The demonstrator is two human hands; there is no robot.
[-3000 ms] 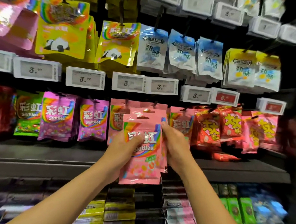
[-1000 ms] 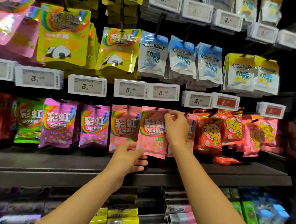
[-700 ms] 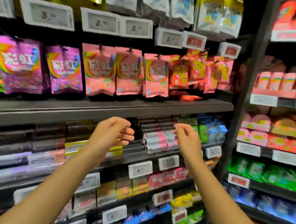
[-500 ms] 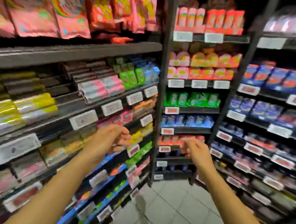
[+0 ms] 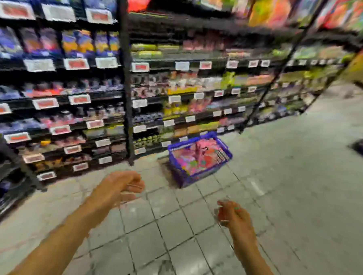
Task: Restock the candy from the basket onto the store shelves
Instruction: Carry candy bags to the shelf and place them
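Both empty hands (image 5: 173,202) hang well short of the candy basket (image 5: 198,157).

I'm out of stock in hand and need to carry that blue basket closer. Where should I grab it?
Take the blue basket by its top rim, reaching down from above with the right hand: it sits upright on the floor, open side up, full of candy bags. No handle is discernible through the blur.

This is a shop aisle, shown by the tall black shelves (image 5: 125,75) packed with rows of colourful packaged sweets, the price tags (image 5: 76,64) clipped along every shelf edge, the grey tiled floor (image 5: 300,185), and a blue shopping basket (image 5: 198,157) of packets standing on it.
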